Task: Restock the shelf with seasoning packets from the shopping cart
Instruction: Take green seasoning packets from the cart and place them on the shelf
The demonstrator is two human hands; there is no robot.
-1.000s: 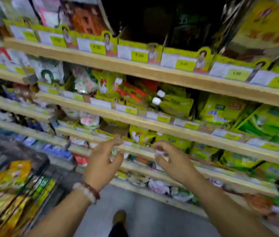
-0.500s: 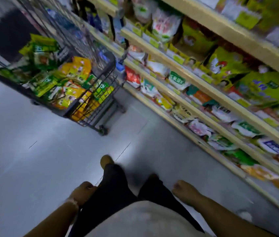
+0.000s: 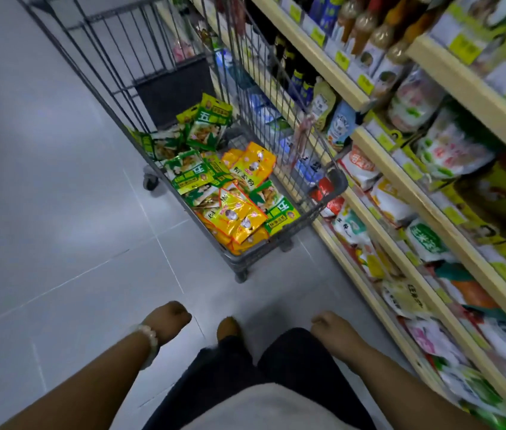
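2 hands: left hand (image 3: 169, 318) and right hand (image 3: 332, 328) hang loosely curled, holding nothing.
Cart (image 3: 332, 181): beside shelf (image 3: 400, 187), packets (image 3: 233, 193) within reach.

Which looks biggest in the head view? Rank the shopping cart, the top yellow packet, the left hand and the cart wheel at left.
1. Shopping cart, by far.
2. Left hand and yellow packet: alike; the hand is nearer the camera, so unranked.
3. Cart wheel, smallest.

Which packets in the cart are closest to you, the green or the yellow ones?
The yellow packets: they fill the cart's near corner, the green packets lie farther back.
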